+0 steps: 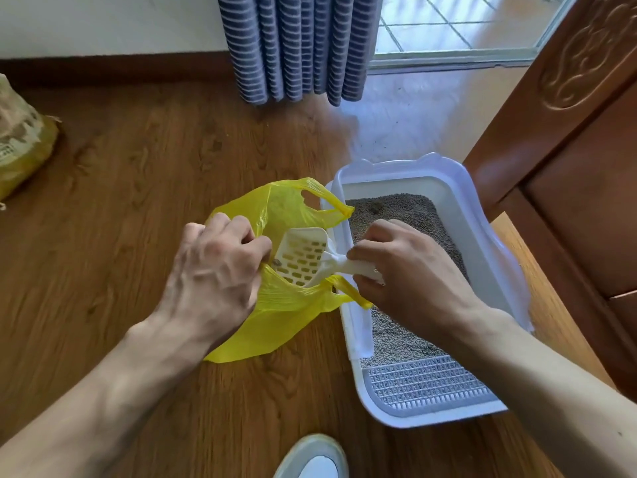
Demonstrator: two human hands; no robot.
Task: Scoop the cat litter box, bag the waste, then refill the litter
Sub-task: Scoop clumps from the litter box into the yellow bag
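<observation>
A white litter box (479, 243) with grey litter (406, 212) lies on the wooden floor at the right. A yellow plastic bag (286, 315) rests against its left wall. My left hand (213, 267) grips the bag's left edge and holds its mouth wide. My right hand (410, 270) holds the handle of a white slotted scoop (303, 257). The scoop's head is tilted inside the bag's mouth, with a small dark clump at its lower left corner. A darker clump (375, 207) sits in the litter near the far end of the box.
A yellow-and-white litter sack (20, 139) lies at the far left on the floor. A striped blue curtain (296, 46) hangs behind. A carved wooden cabinet (568, 139) stands right of the box. The box has a grey grate step (427, 384) at its near end. A shoe (313, 457) is at the bottom.
</observation>
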